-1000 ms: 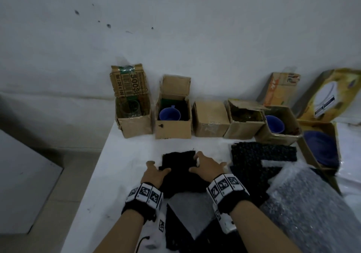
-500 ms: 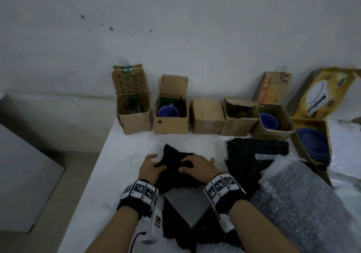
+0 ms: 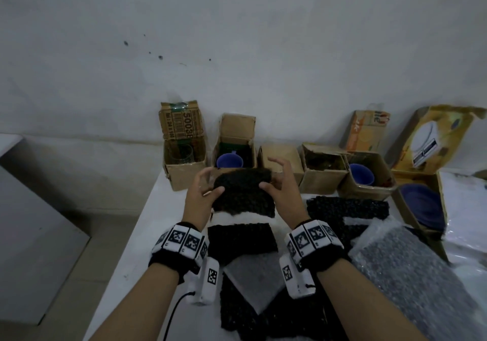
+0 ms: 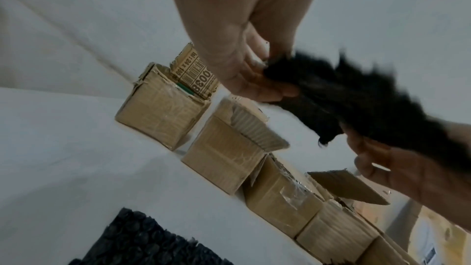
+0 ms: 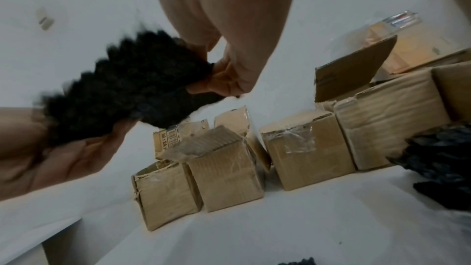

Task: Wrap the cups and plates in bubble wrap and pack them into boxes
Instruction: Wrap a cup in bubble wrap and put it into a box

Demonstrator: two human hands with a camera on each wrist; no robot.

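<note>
Both hands hold a black bubble-wrap bundle up off the white table, just in front of the row of boxes. My left hand grips its left end, thumb on top. At the right end my right hand pinches it with the thumb, fingers partly raised. What the wrap covers is hidden. In the left wrist view the left hand clasps the blurred bundle. The right wrist view shows the right hand on the bundle. Behind stands an open box with a blue cup.
Along the wall stand a box with a glass, a closed box, another open box, a box with a second blue cup and a box with a blue plate. Black wrap sheets and clear bubble wrap lie near me.
The bundle was pressed on the table under both hands; now both hands have lifted it and carried it forward toward the boxes.
</note>
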